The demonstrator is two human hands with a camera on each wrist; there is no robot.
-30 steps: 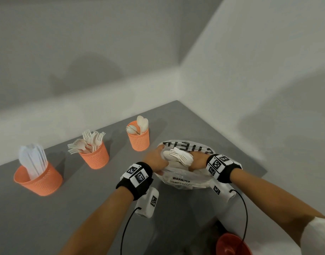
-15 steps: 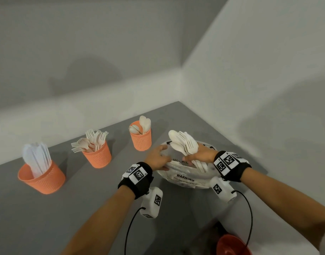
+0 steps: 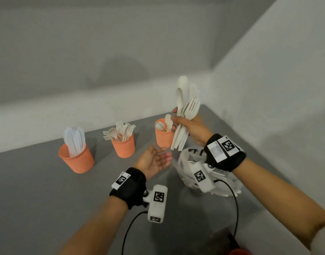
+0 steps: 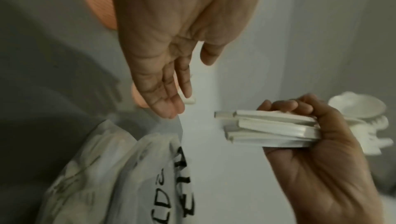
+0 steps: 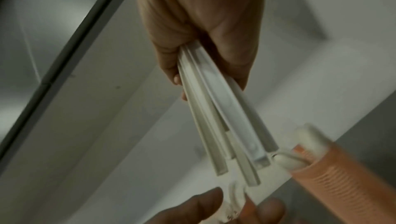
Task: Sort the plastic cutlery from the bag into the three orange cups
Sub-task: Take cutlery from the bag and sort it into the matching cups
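Head view puts the spoon cup (image 3: pixel 164 134) rightmost of the three orange cups, and the plastic bag (image 3: pixel 183 163) lies just right of it. Above the bag, the right hand (image 3: pixel 192 128) grips a mixed cutlery bundle (image 3: pixel 185 115), its long axis near upright, handle ends down toward the left hand (image 3: pixel 154 160). That hand waits empty with relaxed, straight fingers, nearer those handles than any cup.

Lighting soft and even, somewhat dim; faint shadows on far wall. Wrist views motion-blurred, edges bent by wide-angle distortion.
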